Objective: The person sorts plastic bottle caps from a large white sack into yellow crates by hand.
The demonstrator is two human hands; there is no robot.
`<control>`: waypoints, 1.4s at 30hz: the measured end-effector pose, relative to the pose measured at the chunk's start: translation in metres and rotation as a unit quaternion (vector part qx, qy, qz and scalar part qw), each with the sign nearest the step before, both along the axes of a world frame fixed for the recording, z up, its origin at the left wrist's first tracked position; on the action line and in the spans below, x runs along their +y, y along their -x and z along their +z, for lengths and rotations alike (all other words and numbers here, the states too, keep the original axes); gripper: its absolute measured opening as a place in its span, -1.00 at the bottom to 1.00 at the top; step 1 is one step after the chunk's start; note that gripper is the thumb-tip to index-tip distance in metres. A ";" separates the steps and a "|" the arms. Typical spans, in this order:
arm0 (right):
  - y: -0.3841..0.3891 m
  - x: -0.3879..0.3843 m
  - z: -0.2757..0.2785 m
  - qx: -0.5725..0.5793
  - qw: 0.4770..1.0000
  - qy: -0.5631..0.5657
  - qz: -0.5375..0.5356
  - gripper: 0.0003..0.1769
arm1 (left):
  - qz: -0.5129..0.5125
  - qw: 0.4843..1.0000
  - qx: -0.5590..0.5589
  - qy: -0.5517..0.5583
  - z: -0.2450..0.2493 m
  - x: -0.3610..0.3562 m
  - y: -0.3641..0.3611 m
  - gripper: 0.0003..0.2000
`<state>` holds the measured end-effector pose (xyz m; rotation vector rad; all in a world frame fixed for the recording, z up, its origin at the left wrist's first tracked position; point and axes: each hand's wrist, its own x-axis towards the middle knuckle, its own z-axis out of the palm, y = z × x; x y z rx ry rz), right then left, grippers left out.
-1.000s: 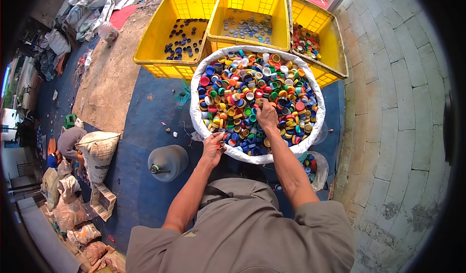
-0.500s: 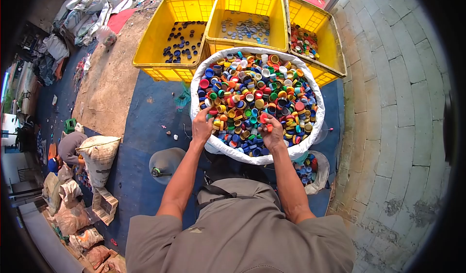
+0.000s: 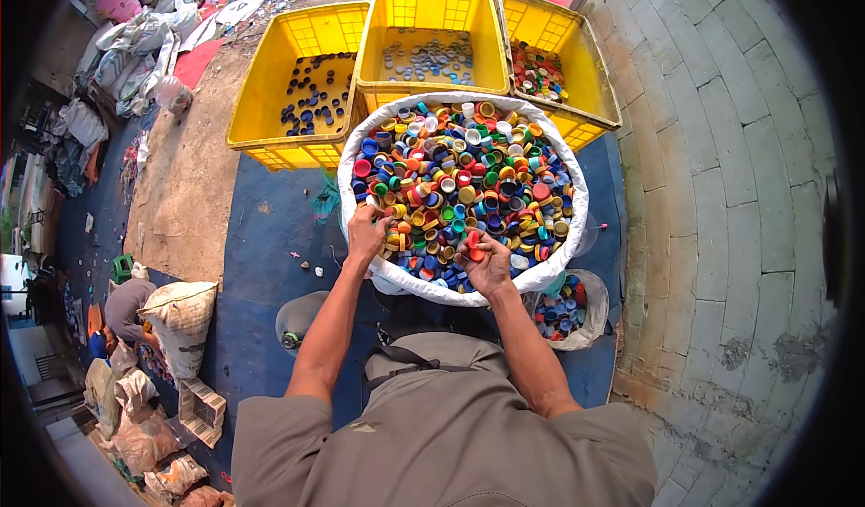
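Observation:
A round white-rimmed sack (image 3: 579, 196) full of mixed-colour plastic bottle caps (image 3: 464, 183) stands in front of me. My right hand (image 3: 487, 267) is over the near part of the heap, closed on red bottle caps (image 3: 475, 246). At the left side of the sack, my left hand (image 3: 366, 235) has its fingers curled together against the caps. Whatever lies between those fingertips is too small to make out.
Beyond the sack stand three yellow crates: dark caps in the left crate (image 3: 252, 115), pale ones in the middle crate (image 3: 432, 3), red and mixed in the right crate (image 3: 590, 84). A smaller sack (image 3: 590, 322) of caps is near my right. Another person (image 3: 131, 309) bends at left.
The view has shifted, so the crates and sack sit further left. My right hand still holds red caps, now turned more upright; my left hand stays at the sack's left side.

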<state>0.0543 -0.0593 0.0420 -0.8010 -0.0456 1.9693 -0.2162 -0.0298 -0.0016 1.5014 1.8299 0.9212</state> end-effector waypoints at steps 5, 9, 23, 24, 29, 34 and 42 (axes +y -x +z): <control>-0.001 -0.002 0.010 -0.014 0.999 -0.015 -0.029 -0.49 | 0.047 0.849 -0.499 0.168 0.056 0.000 -0.017 -0.75; -0.007 -0.004 0.012 0.001 0.998 -0.027 -0.049 -0.43 | 0.047 0.717 -0.675 0.168 0.065 -0.001 -0.049 -0.75; -0.080 -0.023 -0.011 0.009 0.974 0.078 -0.211 -0.48 | 0.073 0.603 -0.747 0.269 0.006 0.019 -0.176 -0.85; -0.084 -0.018 -0.012 -0.011 0.968 0.099 -0.230 -0.54 | 0.093 0.612 -0.728 0.293 0.017 0.027 -0.186 -0.86; -0.123 0.086 0.028 0.071 0.949 0.019 -0.307 -0.75 | 0.061 0.620 -0.726 0.291 0.057 0.135 -0.245 -0.75; -0.154 0.201 0.153 0.127 0.951 -0.133 -0.250 -0.14 | -0.124 0.537 -0.821 0.150 0.184 0.237 -0.270 0.24; -0.142 0.115 0.074 0.096 0.958 -0.087 -0.254 -0.44 | -0.069 0.556 -0.818 0.131 0.140 0.198 -0.202 0.24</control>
